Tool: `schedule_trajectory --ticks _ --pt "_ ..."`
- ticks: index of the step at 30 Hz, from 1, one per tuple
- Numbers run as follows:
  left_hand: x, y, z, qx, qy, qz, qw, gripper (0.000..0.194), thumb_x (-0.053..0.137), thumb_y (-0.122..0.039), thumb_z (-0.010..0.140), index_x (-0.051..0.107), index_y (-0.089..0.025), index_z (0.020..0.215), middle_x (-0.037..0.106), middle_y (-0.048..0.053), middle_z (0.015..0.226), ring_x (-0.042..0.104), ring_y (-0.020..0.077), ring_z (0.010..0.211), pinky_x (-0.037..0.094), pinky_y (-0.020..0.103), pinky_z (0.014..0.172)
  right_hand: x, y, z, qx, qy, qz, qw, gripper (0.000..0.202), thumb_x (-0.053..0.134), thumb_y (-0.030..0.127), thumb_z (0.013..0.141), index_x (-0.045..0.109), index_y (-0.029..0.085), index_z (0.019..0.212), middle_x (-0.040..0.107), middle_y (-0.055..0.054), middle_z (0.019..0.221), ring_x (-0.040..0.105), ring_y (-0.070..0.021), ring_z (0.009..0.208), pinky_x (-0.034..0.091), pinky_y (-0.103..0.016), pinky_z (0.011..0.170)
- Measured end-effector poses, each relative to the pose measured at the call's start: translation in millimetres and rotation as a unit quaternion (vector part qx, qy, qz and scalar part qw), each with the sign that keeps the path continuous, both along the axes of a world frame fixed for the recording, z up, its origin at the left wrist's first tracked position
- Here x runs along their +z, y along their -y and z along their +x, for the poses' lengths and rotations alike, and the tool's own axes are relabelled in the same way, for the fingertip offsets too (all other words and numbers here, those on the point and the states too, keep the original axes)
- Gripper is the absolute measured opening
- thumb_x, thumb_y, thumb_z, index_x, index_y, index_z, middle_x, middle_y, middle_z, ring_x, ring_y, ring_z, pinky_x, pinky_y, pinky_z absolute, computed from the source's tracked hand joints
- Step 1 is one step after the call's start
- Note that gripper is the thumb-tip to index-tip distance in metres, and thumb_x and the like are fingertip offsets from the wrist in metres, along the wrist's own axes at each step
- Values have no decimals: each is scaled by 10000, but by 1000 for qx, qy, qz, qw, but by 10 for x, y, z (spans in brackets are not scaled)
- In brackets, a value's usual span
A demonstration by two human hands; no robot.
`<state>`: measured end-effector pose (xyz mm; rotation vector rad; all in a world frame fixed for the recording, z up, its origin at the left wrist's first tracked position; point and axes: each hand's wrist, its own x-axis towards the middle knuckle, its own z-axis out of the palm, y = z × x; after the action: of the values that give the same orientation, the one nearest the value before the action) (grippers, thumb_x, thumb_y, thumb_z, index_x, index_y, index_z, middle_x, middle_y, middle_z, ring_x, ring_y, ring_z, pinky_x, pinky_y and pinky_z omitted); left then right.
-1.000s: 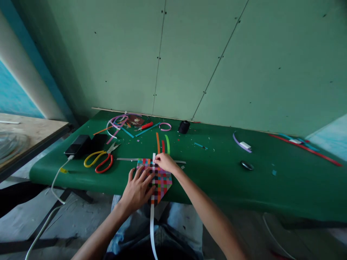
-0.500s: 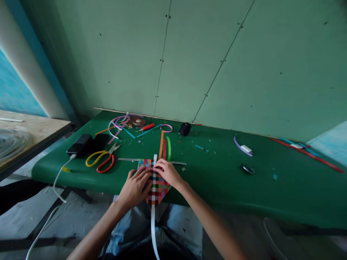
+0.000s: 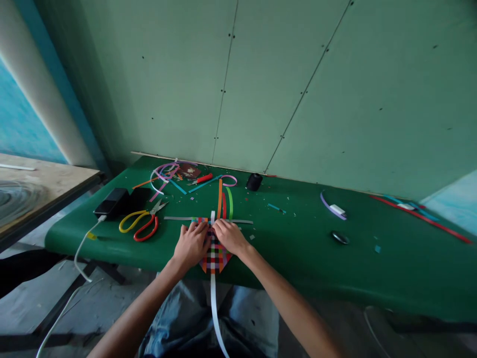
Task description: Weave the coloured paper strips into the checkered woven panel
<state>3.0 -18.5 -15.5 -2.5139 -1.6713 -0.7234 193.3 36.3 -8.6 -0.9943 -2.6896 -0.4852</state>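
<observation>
A woven piece of multicoloured strips [image 3: 213, 258] lies at the near edge of the green table [image 3: 298, 263]. My left hand [image 3: 192, 242] rests on its upper left part, fingers bent over the weave. From the right, my right hand [image 3: 230, 236] has its fingers closed at the upper middle of the weave, close to my left fingertips. Whatever those fingers pinch is too small to make out. Orange [image 3: 219, 199], red and green strips [image 3: 230, 201] stick out beyond the far edge. A long white strip [image 3: 214, 308] hangs down over my lap.
Scissors with yellow and red handles [image 3: 147, 221] lie open to the left, beside a black device [image 3: 112, 203] with a white cable. Further back are loose strips, a red-handled tool [image 3: 203, 178] and a black spool [image 3: 254, 181]. A dark oval object [image 3: 340, 237] sits at right.
Both hands have shifted slightly over the weave. My left hand has moved up a little, and my right fingers have come down closer against the piece. The view has tilted slightly.
</observation>
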Motion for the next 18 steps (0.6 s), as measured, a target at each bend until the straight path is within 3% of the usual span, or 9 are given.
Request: schedule_trajectory --ticks 9,18 --pt "7 33 26 -2 -6 4 1000 407 444 -294 1031 652 -250 1379 636 97 1467 563 363 1225 461 576 976 37 60 -39 -23 9 -1 1000 214 472 74 1045 668 148 1006 705 -119 1005 673 -236 936 548 -321 753" --pt "29 54 33 3 -9 7 1000 370 461 -281 1026 659 -248 1338 648 89 1450 569 360 1227 457 562 958 53 309 -117 -49 -2 -11 999 240 451 50 1037 671 143 1018 708 -131 1004 673 -249 952 545 -337 761"
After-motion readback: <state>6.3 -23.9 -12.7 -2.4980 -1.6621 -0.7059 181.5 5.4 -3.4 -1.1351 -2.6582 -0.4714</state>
